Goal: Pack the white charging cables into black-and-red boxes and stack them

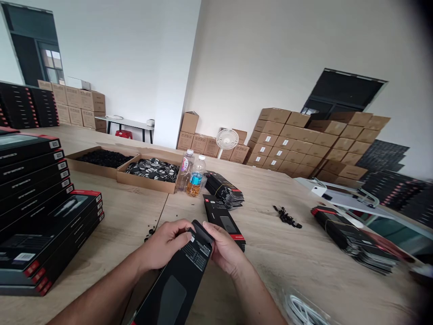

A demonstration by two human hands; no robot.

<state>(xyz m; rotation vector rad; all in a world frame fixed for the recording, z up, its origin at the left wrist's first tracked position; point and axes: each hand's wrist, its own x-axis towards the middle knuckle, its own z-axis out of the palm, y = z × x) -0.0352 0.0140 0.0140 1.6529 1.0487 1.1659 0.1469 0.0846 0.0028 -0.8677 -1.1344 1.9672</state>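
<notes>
A long black printed box [184, 275] is tilted toward me, its far end raised with a dark flap standing up. My left hand [167, 243] pinches the upper left edge of that end, thumb on the printed face near a small white label. Around the right side of the same end, my right hand [225, 248] is closed, its thumb on the flap. Just beyond the hands lies a stack of flat black cartons [221, 219] with red edges. Behind it is a banded bundle of black cartons [225, 189].
Stacked black boxes [30, 180] stand at the left. Open trays hold black pieces [104, 158] and round discs [152, 170]. Two bottles [185, 169] [196, 176], small black parts [287, 217], another carton bundle [352, 239] and a coiled white cable [304, 310] are on the table.
</notes>
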